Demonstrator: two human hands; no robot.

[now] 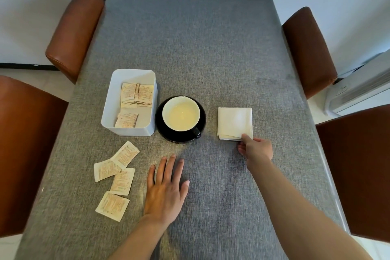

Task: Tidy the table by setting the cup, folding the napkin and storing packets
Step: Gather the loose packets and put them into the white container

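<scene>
Head view: the right hand [255, 148] pinches the near edge of the folded napkin [234, 123], at three o'clock of the cup [181, 113]; the left hand [165, 188] lies flat, fingers straight, holding nothing. Square the napkin gently, then gather the four loose packets [115, 179] at seven o'clock into the white box [109, 101].

table [211, 48]: grey woven cloth, rough | cup [181, 113]: glossy ceramic | napkin [234, 121]: matt cloth | chairs [73, 27]: smooth leather

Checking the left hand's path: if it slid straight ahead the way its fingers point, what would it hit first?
Probably the black saucer under the cup. The left hand lies flat with its fingers aimed slightly right of straight ahead, only bare tablecloth between.
</scene>
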